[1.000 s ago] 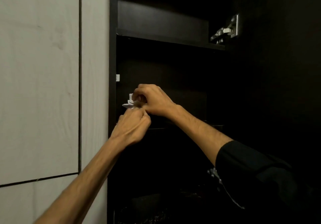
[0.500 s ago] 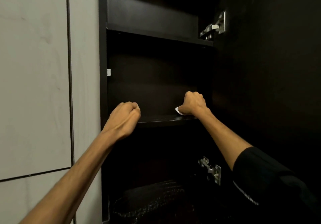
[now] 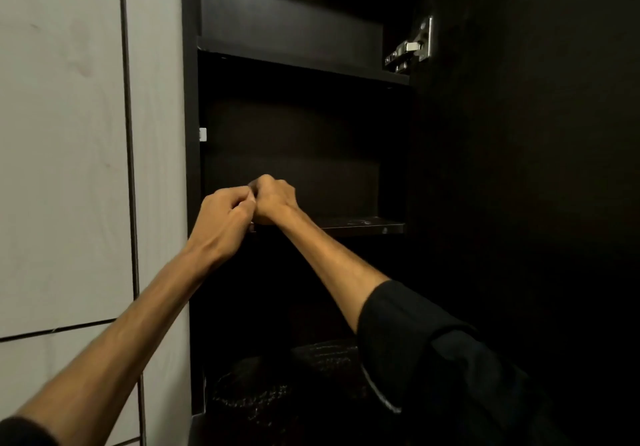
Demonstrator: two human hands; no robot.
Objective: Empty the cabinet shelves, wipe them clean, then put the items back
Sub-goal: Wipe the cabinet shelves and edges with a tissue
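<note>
Head view: your left hand (image 3: 221, 224) and right hand (image 3: 275, 199) meet knuckle to knuckle at the left front of the middle shelf (image 3: 360, 225) in the dark cabinet (image 3: 294, 140). Fingers on both are curled in; can't tell what, if anything, they pinch. No cloth shows. Upper shelf (image 3: 301, 63) sits above, metal hinge (image 3: 412, 49) at upper right. Dark textured object (image 3: 277, 386) lies low in the cabinet. Light panel (image 3: 62, 134) on your left.
</note>
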